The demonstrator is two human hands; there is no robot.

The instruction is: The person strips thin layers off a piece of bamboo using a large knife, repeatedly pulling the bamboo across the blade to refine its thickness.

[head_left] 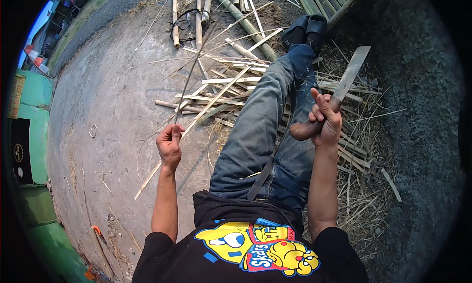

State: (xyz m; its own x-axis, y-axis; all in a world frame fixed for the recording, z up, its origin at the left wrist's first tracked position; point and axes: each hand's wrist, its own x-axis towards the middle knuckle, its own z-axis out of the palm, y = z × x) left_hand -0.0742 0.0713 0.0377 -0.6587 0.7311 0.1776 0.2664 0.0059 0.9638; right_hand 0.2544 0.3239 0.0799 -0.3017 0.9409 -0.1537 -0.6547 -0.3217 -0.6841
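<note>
My left hand (pixel 169 145) is raised over the ground left of my legs, thumb and fingers pinched on a thin dark strip (pixel 186 81) that curves up and away from me. Beyond that hand, a long pale split bamboo strip (pixel 216 99) slants across the ground. My right hand (pixel 327 116) is wrapped round the curved wooden handle of a machete (pixel 351 74), above my right leg. Its broad blade points up and to the right, touching nothing that I can see. One finger of this hand is partly raised off the handle.
My outstretched legs (pixel 260 121) end in dark clogs (pixel 307 30). Split bamboo pieces (pixel 231 79) lie heaped beside and under them. Farther off are bamboo poles (pixel 199 17) with black cord and a slatted bamboo panel (pixel 324 0). A rough wall (pixel 423 126) rises close on the right.
</note>
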